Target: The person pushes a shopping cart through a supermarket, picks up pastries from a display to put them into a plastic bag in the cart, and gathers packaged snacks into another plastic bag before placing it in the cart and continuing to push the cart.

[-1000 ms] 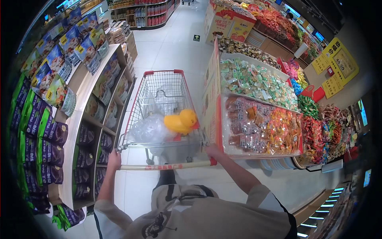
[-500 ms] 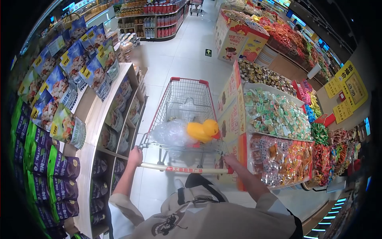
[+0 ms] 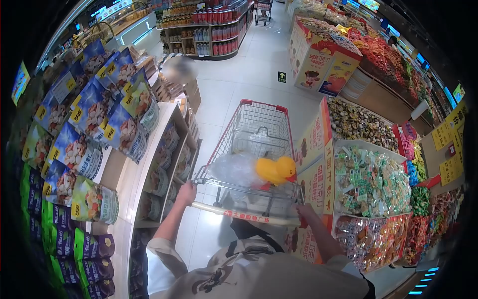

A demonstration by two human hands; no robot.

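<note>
Both my hands are on a wire shopping cart (image 3: pixel 225 130) with red corners, in front of my body. My left hand (image 3: pixel 187 193) is closed around the left end of the cart's pale handle bar (image 3: pixel 219 210). At the right end, my right hand (image 3: pixel 306 214) is closed on the bar too, its fingers partly hidden. Near the handle lie a clear plastic bag (image 3: pixel 233 168) and a yellow duck-shaped thing (image 3: pixel 275 170) with some red on it. More clear plastic shows deeper in the basket.
A shelf (image 3: pixel 144 164) of snack pouches (image 3: pixel 89 112) runs close along the left. On the right, bins of wrapped candies (image 3: pixel 371 182) stand beside the cart. Tiled floor (image 3: pixel 239 74) stretches ahead to a bottle shelf (image 3: pixel 209 30) and another cart (image 3: pixel 263 14). A person (image 3: pixel 178 72) is at the left.
Shelves and bins have shifted in view, and the cart appears farther right. A person's blurred head now shows beyond the left shelf. Both hands have stayed on the handle.
</note>
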